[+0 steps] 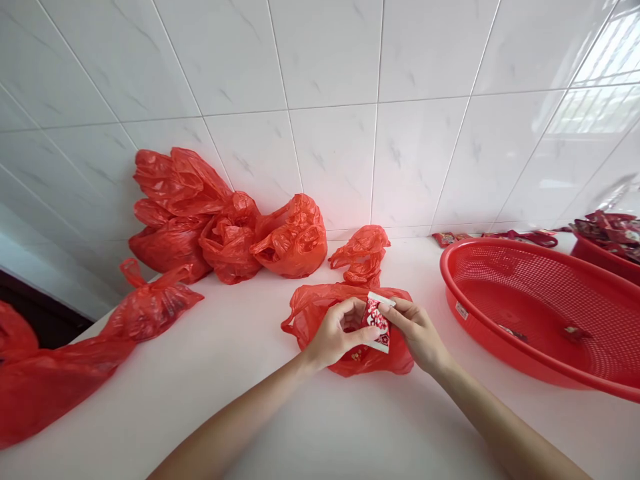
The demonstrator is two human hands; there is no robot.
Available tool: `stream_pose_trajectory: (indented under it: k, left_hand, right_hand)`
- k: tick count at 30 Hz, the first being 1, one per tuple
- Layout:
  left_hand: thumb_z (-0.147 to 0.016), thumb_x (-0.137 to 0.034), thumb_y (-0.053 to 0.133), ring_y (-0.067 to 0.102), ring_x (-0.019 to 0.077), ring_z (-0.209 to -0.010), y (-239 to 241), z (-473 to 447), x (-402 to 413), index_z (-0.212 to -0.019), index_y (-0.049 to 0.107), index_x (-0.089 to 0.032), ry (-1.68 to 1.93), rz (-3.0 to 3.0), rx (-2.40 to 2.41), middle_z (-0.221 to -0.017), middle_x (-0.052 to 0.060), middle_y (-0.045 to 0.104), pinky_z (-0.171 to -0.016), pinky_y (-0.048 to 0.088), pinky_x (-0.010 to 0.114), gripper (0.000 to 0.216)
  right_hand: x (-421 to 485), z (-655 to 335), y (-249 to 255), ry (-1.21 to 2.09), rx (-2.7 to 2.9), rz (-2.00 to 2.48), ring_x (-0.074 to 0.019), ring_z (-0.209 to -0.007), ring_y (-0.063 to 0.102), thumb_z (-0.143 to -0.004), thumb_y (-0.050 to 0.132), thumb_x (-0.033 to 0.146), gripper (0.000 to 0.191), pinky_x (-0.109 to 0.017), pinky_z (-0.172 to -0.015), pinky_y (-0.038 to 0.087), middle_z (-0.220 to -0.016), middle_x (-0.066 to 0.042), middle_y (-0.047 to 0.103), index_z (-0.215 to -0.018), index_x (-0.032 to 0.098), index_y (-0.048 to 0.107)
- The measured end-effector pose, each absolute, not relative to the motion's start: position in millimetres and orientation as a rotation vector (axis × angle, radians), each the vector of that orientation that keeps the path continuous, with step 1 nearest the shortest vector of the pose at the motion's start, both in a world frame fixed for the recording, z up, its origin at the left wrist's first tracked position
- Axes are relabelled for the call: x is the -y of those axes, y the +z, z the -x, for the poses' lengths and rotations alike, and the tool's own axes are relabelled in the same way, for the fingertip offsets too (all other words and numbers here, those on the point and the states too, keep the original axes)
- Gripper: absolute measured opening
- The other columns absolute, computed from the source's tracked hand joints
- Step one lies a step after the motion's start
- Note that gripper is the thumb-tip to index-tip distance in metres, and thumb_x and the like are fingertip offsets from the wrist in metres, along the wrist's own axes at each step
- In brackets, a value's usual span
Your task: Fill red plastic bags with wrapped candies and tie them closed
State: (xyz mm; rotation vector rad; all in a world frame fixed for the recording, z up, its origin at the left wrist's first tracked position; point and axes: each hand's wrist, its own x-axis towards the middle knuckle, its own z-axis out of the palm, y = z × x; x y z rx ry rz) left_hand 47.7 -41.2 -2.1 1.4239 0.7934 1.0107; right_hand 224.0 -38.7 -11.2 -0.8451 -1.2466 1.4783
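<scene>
Between my two hands is a small red and white snack packet (pixel 377 321), held upright over an open red plastic bag (pixel 313 307). My left hand (pixel 341 333) pinches its left side, thumb across the front. At its upper right, my right hand (pixel 414 328) grips it with thumb and fingers. The bag lies spread on the white table (pixel 210 373), and some small pale bits (pixel 356 355) show inside it. Just behind it sits a crumpled red plastic bag (pixel 364 257). The packet's back and several of my fingertips are hidden.
Several full red bags (pixel 293 237) stand against the tiled wall (pixel 330 147). A tied red bag (pixel 155 307) lies at left. A red perforated basket (pixel 500 347) with a few packets is at right; behind it are loose packets (pixel 450 238) and a heaped red container (pixel 607 250).
</scene>
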Motion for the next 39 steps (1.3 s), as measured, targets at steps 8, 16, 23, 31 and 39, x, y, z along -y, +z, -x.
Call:
stream_pose_trajectory:
  k: [8,16,23,31,39]
  left_hand:
    - [-0.088,-0.048,0.068,0.054,0.0118,-0.065,6,-46,41,-0.071,0.058,-0.017,1.255,-1.416,-0.967,-0.068,-0.001,0.06,-0.062,0.046,0.024,0.036]
    - [-0.084,-0.048,0.071,0.06,0.0147,-0.066,3,-52,43,-0.081,0.067,-0.016,1.258,-1.135,-0.852,-0.073,0.001,0.067,-0.066,0.052,0.028,0.033]
    - [-0.078,-0.046,0.074,0.055,0.0143,-0.067,12,-43,38,-0.066,0.062,-0.015,1.056,-1.225,-0.873,-0.067,0.0,0.06,-0.069,0.049,0.029,0.035]
    - [-0.09,-0.053,0.063,0.041,0.0112,-0.064,3,-43,38,-0.065,0.054,-0.016,1.119,-1.432,-0.857,-0.064,-0.003,0.046,-0.064,0.038,0.026,0.045]
    - [-0.087,-0.054,0.066,0.032,0.0091,-0.058,11,-49,46,-0.059,0.044,-0.017,1.288,-1.421,-0.941,-0.059,-0.005,0.037,-0.056,0.032,0.024,0.051]
  right_hand:
    - [45,-218,-9,1.546,1.425,0.733,-0.0215,-0.085,0.068,-0.08,0.074,0.056,0.039,-0.035,-0.077,0.057,-0.092,-0.005,0.073,-0.096,0.019,0.073]
    - [46,-223,-8,1.391,1.445,0.784,-0.0158,-0.064,0.058,-0.086,0.067,0.056,0.041,-0.031,-0.069,0.051,-0.066,-0.001,0.066,-0.068,0.02,0.066]
    - [41,-239,-1,1.479,1.619,0.733,-0.0119,-0.061,0.048,-0.09,0.064,0.054,0.041,-0.026,-0.063,0.043,-0.067,0.001,0.059,-0.07,0.018,0.064]
    - [38,-241,-11,1.65,1.475,0.64,-0.0129,-0.066,0.051,-0.09,0.066,0.052,0.04,-0.027,-0.069,0.044,-0.07,0.001,0.058,-0.069,0.018,0.063]
    - [40,-234,-13,1.505,1.532,0.625,-0.0139,-0.07,0.056,-0.093,0.064,0.046,0.035,-0.028,-0.074,0.047,-0.072,0.0,0.063,-0.072,0.018,0.065]
